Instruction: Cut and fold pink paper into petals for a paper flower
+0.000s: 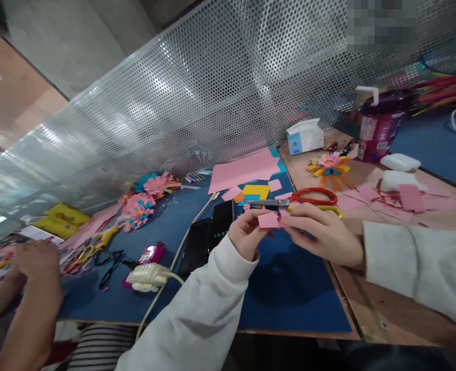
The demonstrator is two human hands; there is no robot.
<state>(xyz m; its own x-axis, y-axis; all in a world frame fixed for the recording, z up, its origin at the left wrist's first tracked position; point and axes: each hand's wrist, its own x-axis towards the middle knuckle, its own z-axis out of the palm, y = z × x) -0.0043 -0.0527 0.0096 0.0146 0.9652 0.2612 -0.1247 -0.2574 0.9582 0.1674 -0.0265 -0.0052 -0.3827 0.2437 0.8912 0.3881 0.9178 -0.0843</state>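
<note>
I am pinching a pink slip [269, 220] between both hands, left hand [247, 234] and right hand [322, 234] closed on its ends, above the bench's blue mat [289, 288]. Red scissors [308, 197] are lying just beyond. Finished paper flowers [330, 166] are sitting further back among pink offcuts [367, 195]; more cutting seems left. No writing is readable.

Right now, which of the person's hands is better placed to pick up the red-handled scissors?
Probably the right hand. It lies just in front of the red-handled scissors, while the left hand sits farther from the handles. Both hands pinch the small pink paper piece, so one must let go first.
</note>
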